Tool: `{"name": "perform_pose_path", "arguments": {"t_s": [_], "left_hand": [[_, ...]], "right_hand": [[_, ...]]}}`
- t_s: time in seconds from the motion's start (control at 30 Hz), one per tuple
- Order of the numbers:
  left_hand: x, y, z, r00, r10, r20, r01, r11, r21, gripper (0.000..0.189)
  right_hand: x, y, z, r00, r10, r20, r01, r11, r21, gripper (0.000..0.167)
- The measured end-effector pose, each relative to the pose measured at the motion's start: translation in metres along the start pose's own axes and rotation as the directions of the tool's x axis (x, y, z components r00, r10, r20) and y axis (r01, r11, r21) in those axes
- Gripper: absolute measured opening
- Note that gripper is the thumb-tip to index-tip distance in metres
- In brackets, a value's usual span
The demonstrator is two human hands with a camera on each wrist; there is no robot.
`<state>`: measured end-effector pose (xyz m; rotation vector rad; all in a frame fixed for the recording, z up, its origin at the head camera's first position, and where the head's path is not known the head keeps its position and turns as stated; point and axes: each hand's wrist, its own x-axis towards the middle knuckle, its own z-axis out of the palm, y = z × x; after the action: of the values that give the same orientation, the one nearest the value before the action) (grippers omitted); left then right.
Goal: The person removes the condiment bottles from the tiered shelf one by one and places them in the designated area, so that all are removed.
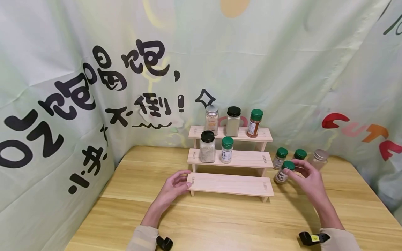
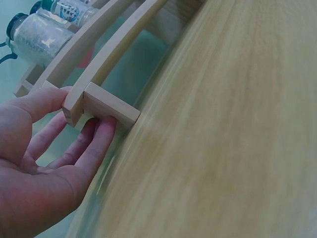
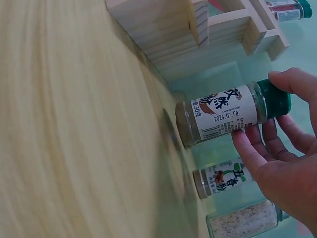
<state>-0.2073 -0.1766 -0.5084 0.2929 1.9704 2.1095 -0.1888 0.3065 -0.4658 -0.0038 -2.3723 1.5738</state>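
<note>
My right hand (image 1: 309, 176) holds a spice jar (image 1: 281, 176) by its green lid, thumb on one side and fingers on the other. The jar carries a white printed label, and brown powder shows at its base in the right wrist view. It leans a little, with its base close over the table. At the left end of the lowest step of a wooden three-step rack (image 1: 230, 184), my left hand (image 1: 174, 184) grips the board. In the left wrist view the thumb lies at the board's end and the fingertips (image 2: 106, 121) meet the leg below.
On the top step stand a silver-lidded jar (image 1: 211, 120), a black-lidded jar (image 1: 233, 122) and a green-lidded red jar (image 1: 254, 123). The middle step bears a black-lidded jar (image 1: 207, 147) and a green-lidded jar (image 1: 227, 150). More jars (image 1: 280, 158) stand right of the rack. Printed cloth (image 1: 282, 62) hangs behind.
</note>
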Motion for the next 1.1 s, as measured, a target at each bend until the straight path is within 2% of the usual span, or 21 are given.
{"name": "perform_pose_path", "arguments": {"t_s": [0.5, 0.7, 0.93, 1.1], "left_hand": [[0.001, 0.001, 0.002, 1.000, -0.017, -0.015, 0.017, 1.000, -0.006, 0.054], [0.001, 0.000, 0.001, 1.000, 0.003, -0.008, -0.003, 1.000, 0.009, 0.055], [0.000, 0.000, 0.000, 1.000, -0.005, -0.014, 0.005, 1.000, 0.007, 0.055], [0.000, -0.002, 0.000, 1.000, -0.017, -0.014, 0.017, 1.000, -0.005, 0.056]], "right_hand": [[0.001, 0.007, 0.007, 0.999, -0.002, -0.045, -0.001, 0.998, -0.061, 0.049], [0.000, 0.006, 0.008, 0.999, -0.019, -0.040, 0.017, 0.999, -0.050, 0.049], [-0.002, -0.001, 0.006, 0.999, -0.052, -0.006, 0.052, 0.998, -0.023, 0.051], [-0.004, -0.007, 0.000, 0.997, -0.072, -0.028, 0.072, 0.997, -0.009, 0.046]]}}
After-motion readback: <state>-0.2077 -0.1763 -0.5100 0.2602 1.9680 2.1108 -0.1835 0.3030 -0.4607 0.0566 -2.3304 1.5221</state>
